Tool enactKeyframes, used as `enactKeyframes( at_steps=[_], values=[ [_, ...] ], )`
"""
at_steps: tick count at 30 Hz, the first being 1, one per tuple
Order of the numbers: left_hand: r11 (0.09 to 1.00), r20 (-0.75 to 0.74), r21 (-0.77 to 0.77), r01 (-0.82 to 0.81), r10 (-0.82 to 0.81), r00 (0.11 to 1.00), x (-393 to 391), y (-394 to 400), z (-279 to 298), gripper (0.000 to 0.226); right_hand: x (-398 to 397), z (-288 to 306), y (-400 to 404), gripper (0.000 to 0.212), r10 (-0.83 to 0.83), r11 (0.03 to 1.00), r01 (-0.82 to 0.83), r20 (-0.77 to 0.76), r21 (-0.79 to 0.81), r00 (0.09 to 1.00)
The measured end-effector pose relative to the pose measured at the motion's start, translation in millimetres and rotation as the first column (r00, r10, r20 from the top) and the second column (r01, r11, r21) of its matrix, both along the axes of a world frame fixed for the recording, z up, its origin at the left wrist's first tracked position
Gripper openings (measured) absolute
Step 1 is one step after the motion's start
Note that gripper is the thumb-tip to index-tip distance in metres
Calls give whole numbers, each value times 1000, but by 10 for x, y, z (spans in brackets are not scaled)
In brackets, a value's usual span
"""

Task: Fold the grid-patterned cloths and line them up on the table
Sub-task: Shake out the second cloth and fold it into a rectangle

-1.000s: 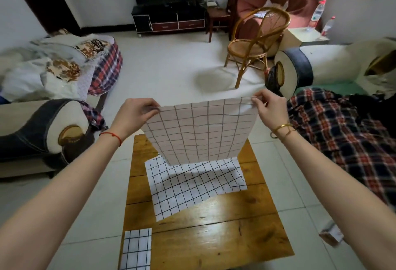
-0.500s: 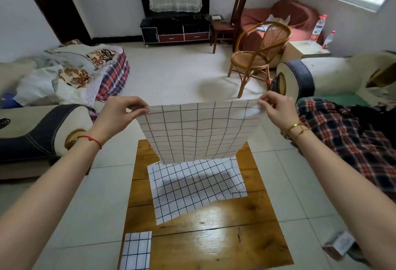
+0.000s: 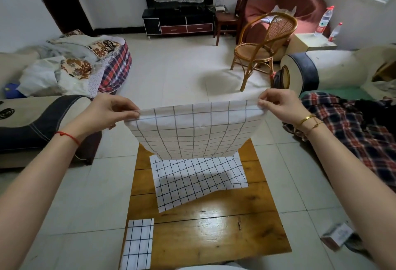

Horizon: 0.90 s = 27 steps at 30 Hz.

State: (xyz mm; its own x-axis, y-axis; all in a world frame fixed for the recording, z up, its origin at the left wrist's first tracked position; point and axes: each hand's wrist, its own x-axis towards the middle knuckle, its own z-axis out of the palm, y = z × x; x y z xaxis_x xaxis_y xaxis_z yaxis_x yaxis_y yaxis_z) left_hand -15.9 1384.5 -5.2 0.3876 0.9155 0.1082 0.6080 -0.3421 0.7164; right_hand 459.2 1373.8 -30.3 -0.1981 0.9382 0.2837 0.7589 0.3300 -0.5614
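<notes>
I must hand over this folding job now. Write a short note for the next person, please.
Left hand and right hand each pinch a top corner of the held cloth, which hangs above the table.
One folded cloth lies at the table's near left corner: done.
One unfolded cloth lies spread on the table.
Left: fold the held cloth, then the spread one, and line all up.

The raised cloth (image 3: 196,131) hides the tabletop's (image 3: 216,233) far edge and the far edge of the spread cloth (image 3: 198,180) beneath. The folded cloth (image 3: 138,245) at the near left corner is cut off by the picture's lower edge.
</notes>
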Motion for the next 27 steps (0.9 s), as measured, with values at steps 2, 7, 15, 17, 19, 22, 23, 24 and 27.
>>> enactKeyframes(
  at_steps=[2,7,15,17,19,22,23,24,27],
  values=[
    [999,12,-53,14,-14,1000,-12,-14,5,22,7,19,-36,8,17,998,-17,-3,-55,1000],
    [976,36,-200,81,-75,997,-45,-52,33,30,60,113,-124,10,94,970,-99,-35,-223,995],
    [936,56,-349,47,-29,998,-15,69,-91,11,85,-5,-94,15,65,937,-89,-82,-338,995],
    [937,61,-349,17,5,998,-13,139,-169,15,67,-71,-47,16,35,936,-65,-93,-346,995],
    [935,63,-355,-18,42,997,-11,242,-287,18,33,-165,11,16,5,936,-36,-90,-349,996],
    [924,69,-379,-44,75,995,12,390,-462,20,-14,-346,130,17,-50,937,26,-58,-348,997],
    [921,70,-386,-55,88,994,17,451,-538,20,-19,-420,187,17,-73,934,48,-56,-354,996],
    [919,64,-389,-71,103,993,26,517,-619,20,-22,-503,250,17,-97,930,70,-57,-362,994],
    [918,51,-382,-110,139,989,79,707,-920,15,-47,-807,448,15,-186,902,139,-78,-410,979]
  ],
)
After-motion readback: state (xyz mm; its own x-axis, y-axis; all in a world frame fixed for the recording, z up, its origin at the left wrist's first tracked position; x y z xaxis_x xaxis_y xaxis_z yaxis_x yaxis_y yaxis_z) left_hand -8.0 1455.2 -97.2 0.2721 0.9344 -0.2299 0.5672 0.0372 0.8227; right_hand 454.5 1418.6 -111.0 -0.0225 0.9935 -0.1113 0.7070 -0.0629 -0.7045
